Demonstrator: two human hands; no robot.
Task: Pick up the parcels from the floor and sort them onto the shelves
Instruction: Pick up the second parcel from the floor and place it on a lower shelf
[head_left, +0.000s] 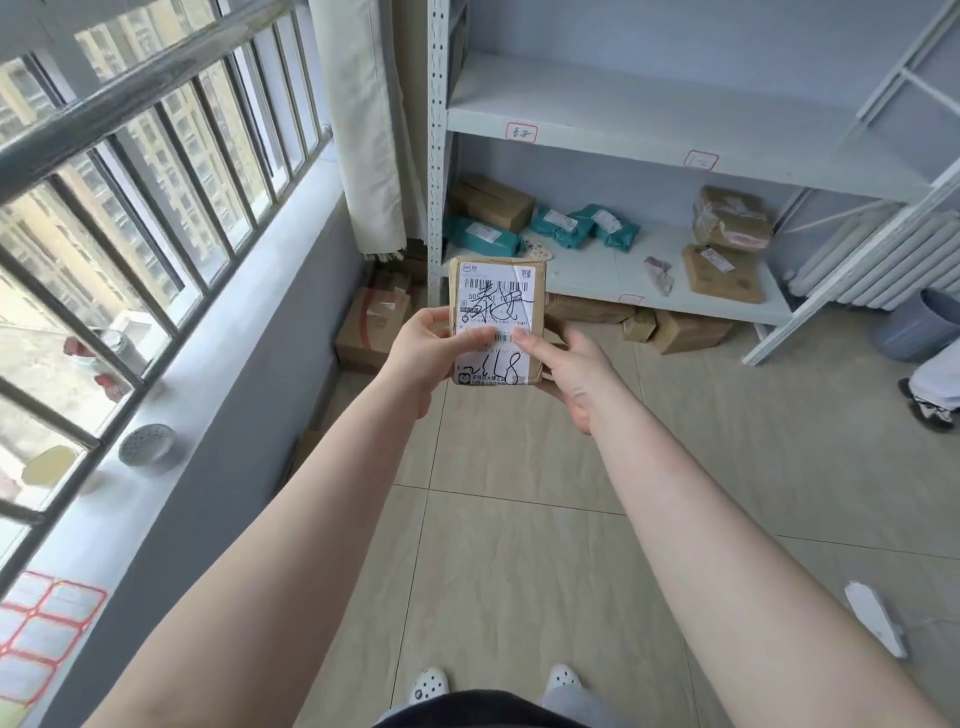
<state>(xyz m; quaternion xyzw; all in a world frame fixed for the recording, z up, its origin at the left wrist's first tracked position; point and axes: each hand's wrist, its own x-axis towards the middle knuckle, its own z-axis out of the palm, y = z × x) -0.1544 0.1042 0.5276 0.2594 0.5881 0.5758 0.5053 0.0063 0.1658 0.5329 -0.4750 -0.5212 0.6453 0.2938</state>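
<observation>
A small brown cardboard parcel with a white shipping label and black handwriting is held up in front of me. My left hand grips its left edge, thumb on the label. My right hand holds its right and lower side, one finger pressed on the label. Behind it stands a pale grey metal shelf unit. Its lower shelf carries brown boxes, teal bags and taped brown parcels. The upper shelf bears red-edged tags.
More brown boxes lie on the tiled floor under the shelf, and a carton sits in the corner by the curtain. A barred window and sill run along the left. A radiator and grey bin are at right, beside another person's foot.
</observation>
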